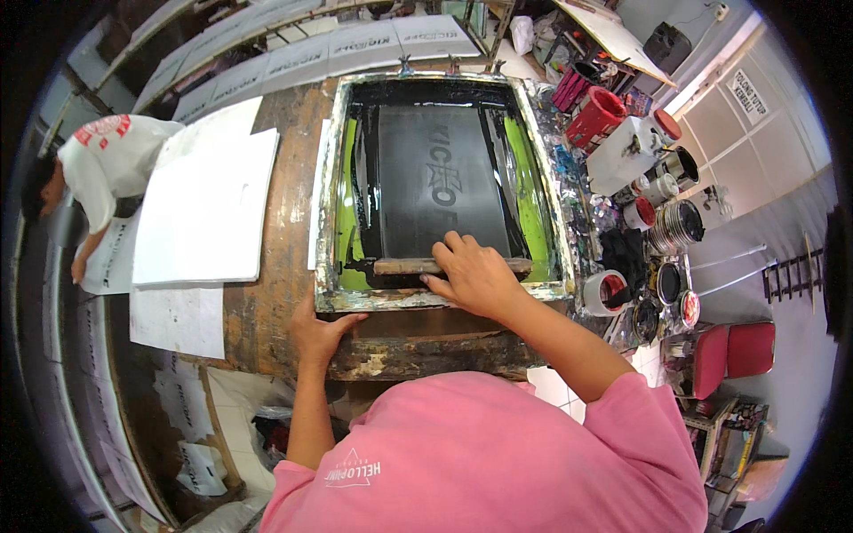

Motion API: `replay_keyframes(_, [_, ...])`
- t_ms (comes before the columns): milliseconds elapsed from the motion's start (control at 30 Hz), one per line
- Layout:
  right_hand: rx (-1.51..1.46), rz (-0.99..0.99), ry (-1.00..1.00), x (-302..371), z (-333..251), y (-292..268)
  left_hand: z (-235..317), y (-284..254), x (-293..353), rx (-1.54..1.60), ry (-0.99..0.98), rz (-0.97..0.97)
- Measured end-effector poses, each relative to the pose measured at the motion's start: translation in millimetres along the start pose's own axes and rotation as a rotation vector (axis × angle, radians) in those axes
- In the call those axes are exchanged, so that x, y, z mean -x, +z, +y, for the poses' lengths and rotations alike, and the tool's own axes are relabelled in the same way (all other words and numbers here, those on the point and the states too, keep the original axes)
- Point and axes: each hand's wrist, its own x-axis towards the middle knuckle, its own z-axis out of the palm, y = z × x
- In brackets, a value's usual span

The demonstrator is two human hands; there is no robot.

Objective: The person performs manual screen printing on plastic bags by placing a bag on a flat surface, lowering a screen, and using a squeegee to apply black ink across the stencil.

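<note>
A screen-printing frame (pixel 330 178) with a green mesh smeared in black ink lies flat on a worn wooden table (pixel 284 266). My right hand (pixel 473 275) grips a wooden squeegee (pixel 402 266) that rests across the near end of the mesh. My left hand (pixel 320 333) presses on the near left corner of the frame, fingers curled over the table's front edge. My pink shirt fills the bottom of the view.
A stack of white sheets (pixel 209 209) lies left of the frame. Ink tins, red tubs (pixel 595 115), a white jug and a tape roll (pixel 604 291) crowd the right side. Printed sheets dry on racks behind. A person in a white shirt (pixel 107 164) bends at far left.
</note>
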Motion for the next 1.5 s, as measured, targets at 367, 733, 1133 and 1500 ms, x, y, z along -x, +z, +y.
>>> replay_keyframes(367, [0.234, 0.556, -0.037, -33, -39, -112, 95, -36, -44, 0.55, 0.188, 0.323])
replay_keyframes(733, [0.312, 0.659, -0.076, -111, -24, -207, 34, 43, -27, -0.831, 0.18, -0.093])
replay_keyframes(1133, [0.328, 0.725, -0.027, -133, -38, -246, 67, 38, -39, -0.715, 0.048, -0.271])
replay_keyframes(1500, [0.246, 0.611, -0.008, -131, -48, -257, 97, 41, -87, -0.44, 0.167, 0.029])
